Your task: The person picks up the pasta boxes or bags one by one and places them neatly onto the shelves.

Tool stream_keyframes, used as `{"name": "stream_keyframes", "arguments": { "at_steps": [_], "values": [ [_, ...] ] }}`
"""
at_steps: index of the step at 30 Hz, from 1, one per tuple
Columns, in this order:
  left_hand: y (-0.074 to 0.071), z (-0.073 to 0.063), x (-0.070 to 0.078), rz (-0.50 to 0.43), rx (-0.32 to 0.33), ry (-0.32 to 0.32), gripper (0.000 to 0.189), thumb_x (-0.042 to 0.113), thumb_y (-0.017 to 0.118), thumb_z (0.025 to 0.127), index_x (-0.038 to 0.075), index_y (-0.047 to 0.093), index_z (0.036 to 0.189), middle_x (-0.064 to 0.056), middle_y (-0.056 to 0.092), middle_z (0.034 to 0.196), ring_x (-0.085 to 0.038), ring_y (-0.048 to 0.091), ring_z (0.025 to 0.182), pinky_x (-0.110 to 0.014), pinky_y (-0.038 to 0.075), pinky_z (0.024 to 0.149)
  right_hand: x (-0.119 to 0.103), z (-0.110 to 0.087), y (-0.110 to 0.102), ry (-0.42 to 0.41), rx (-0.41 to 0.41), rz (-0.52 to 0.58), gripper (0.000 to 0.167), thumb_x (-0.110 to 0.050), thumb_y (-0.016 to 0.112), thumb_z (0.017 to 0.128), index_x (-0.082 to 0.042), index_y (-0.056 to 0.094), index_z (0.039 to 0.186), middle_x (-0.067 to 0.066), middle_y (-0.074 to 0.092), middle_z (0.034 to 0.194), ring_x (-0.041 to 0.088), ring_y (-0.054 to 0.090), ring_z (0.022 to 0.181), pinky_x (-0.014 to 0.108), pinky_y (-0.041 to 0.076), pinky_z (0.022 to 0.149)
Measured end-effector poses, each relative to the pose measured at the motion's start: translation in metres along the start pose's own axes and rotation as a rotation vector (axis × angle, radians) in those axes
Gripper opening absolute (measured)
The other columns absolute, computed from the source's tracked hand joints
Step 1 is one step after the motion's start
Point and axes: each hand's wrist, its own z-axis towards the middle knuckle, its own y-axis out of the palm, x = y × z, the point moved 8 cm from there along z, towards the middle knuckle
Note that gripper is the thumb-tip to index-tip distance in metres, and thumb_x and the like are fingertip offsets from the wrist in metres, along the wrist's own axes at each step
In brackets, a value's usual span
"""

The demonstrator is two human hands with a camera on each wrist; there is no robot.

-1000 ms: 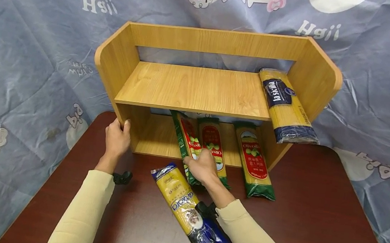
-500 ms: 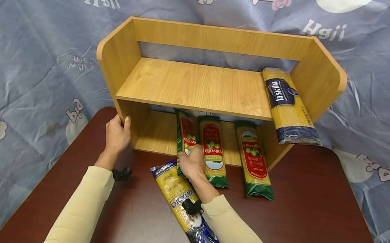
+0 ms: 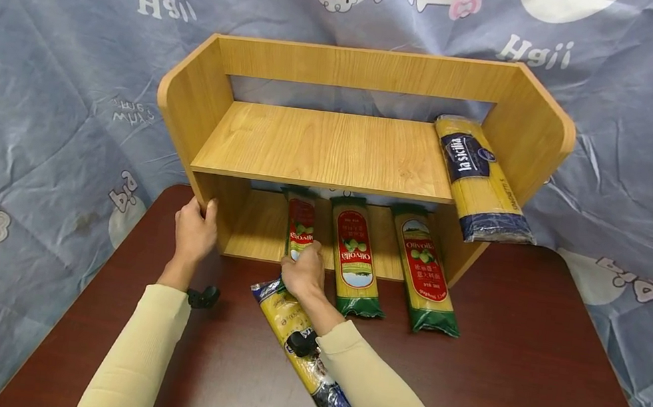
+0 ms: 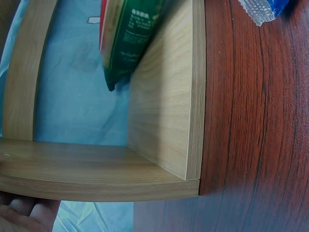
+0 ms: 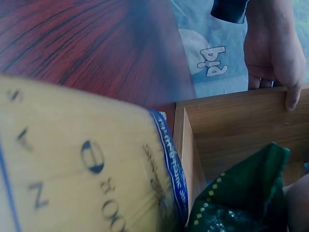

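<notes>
My left hand [image 3: 195, 232] grips the left side panel of a wooden two-tier shelf [image 3: 320, 149], its thumb on the inner face. In the right wrist view, that hand [image 5: 276, 53] hooks over the panel's edge. My right hand [image 3: 303, 273] holds the near end of a green-and-red spaghetti pack [image 3: 301, 224] whose far end lies in the lower tier. The pack's green end [image 5: 241, 198] sticks up close to the right wrist camera. Beneath my right forearm, a yellow-and-blue pasta pack [image 3: 284, 313] lies slanted on the table, partly covered.
Two similar green-and-red packs, one in the middle [image 3: 355, 254] and one at the right [image 3: 424, 268], jut from the lower tier. A yellow spaghetti pack with navy label [image 3: 469, 159] overhangs the upper tier's right end. A patterned cloth [image 3: 60, 99] hangs behind.
My right hand has moved left with the green-and-red pack, which has swung from slanting against the middle pack to nearly straight and apart from it. My left hand has stayed on the panel.
</notes>
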Motion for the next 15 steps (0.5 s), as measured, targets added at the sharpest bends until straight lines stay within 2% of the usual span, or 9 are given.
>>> {"name": "stream_keyframes", "arguments": {
  "at_steps": [2, 9, 15],
  "values": [
    [0.0, 0.0, 0.0, 0.0, 0.0, 0.003, 0.029, 0.02, 0.057, 0.104, -0.005, 0.064, 0.092, -0.029, 0.071, 0.088, -0.044, 0.068, 0.088, -0.054, 0.05, 0.079, -0.002, 0.001, 0.003, 0.001, -0.006, 0.002, 0.07, -0.015, 0.069, 0.094, 0.011, 0.031, 0.146, 0.028, 0.059, 0.125, 0.039, 0.056, 0.12, 0.047, 0.044, 0.102],
    [0.002, -0.002, 0.0, -0.003, -0.001, 0.004, 0.029, 0.021, 0.057, 0.103, -0.004, 0.064, 0.09, -0.028, 0.07, 0.086, -0.043, 0.068, 0.086, -0.053, 0.05, 0.077, -0.004, 0.001, 0.009, 0.005, -0.032, 0.0, 0.071, -0.014, 0.08, 0.084, 0.008, 0.038, 0.137, 0.021, 0.06, 0.11, 0.033, 0.059, 0.103, 0.046, 0.048, 0.094],
    [0.0, -0.001, 0.0, -0.012, 0.011, 0.007, 0.028, 0.019, 0.058, 0.103, -0.004, 0.064, 0.09, -0.028, 0.071, 0.087, -0.043, 0.069, 0.086, -0.053, 0.05, 0.076, 0.0, 0.001, 0.015, 0.004, -0.045, -0.045, 0.083, -0.018, 0.084, 0.081, 0.008, 0.034, 0.142, 0.024, 0.055, 0.121, 0.031, 0.055, 0.105, 0.046, 0.047, 0.095]
  ]
}}
